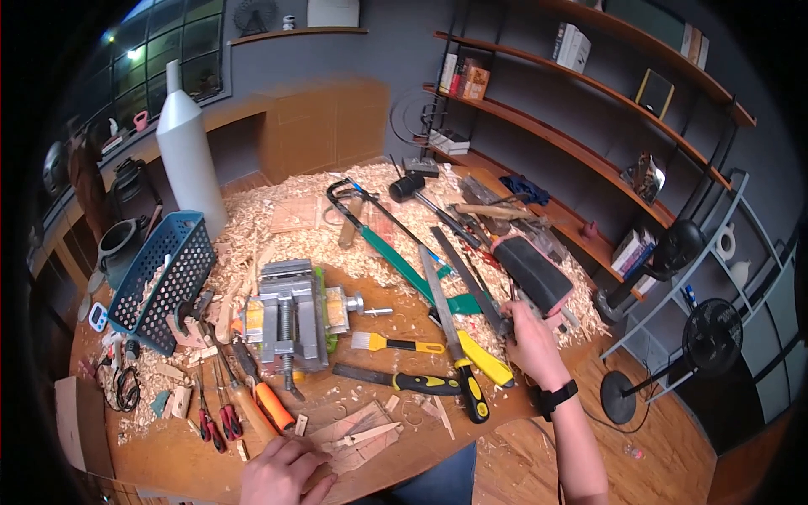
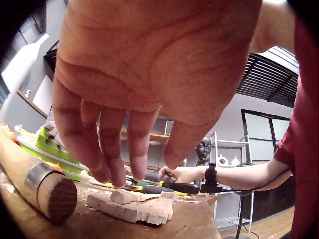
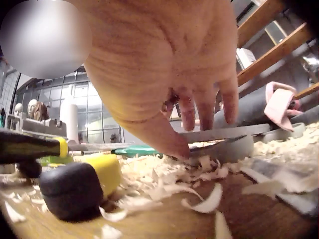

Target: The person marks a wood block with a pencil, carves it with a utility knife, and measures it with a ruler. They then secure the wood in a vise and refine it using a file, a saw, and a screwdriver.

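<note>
left hand [image 1: 282, 473]; partly cut off

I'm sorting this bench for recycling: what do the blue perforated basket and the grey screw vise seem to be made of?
The blue perforated basket looks like matte moulded plastic: even colour, regular holes. The grey screw vise looks like bare metal, with silvery sheen and a threaded screw; steel or iron, I can't tell.

Around the vise [image 1: 290, 307] on the bench [image 1: 406, 318], the basket [image 1: 160, 290] stands between nine and ten o'clock, the hacksaw [image 1: 392, 257] lies at two, the file [image 1: 425, 385] at four, the wood slab [image 1: 355, 456] at five
</note>
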The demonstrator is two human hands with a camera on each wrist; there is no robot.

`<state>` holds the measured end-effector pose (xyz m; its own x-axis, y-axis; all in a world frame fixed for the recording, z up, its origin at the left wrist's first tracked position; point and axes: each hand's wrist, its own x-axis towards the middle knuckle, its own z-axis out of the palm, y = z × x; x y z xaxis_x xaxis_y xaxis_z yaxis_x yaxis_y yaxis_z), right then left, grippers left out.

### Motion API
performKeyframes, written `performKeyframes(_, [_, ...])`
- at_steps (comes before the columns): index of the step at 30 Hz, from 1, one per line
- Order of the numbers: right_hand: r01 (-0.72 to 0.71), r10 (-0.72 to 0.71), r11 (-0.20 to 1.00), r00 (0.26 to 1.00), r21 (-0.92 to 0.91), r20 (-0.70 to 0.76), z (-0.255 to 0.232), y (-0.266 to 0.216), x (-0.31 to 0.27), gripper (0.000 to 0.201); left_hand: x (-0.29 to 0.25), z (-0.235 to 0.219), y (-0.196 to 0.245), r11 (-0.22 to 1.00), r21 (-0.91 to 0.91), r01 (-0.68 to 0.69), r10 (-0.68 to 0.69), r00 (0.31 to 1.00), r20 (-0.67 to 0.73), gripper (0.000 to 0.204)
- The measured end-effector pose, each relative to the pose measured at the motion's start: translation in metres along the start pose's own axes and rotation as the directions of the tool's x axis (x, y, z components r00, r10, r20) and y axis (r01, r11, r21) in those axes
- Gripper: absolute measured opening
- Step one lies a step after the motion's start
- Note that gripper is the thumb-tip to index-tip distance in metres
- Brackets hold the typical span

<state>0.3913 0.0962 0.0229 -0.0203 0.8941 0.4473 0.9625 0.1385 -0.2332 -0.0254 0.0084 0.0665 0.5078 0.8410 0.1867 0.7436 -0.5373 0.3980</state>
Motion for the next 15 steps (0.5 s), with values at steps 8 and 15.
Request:
performKeyframes(8, [0.083, -0.080, 0.996, 0.990, 0.026, -0.115, -0.014, -0.021, 0.008, 0.040, -0.009, -0.009, -0.005, 1.000, -0.015, 0.016, -0.016, 1.000, -0.005, 0.020])
performKeyframes(15, [-0.067, 0.354, 0.829, 0.832, 0.556, -0.427, -0.049, -0.039, 0.002, 0.034, -0.012, -0.016, -0.004, 0.995, -0.079, -0.054, 0.048, 0.996, -0.079, 0.022])
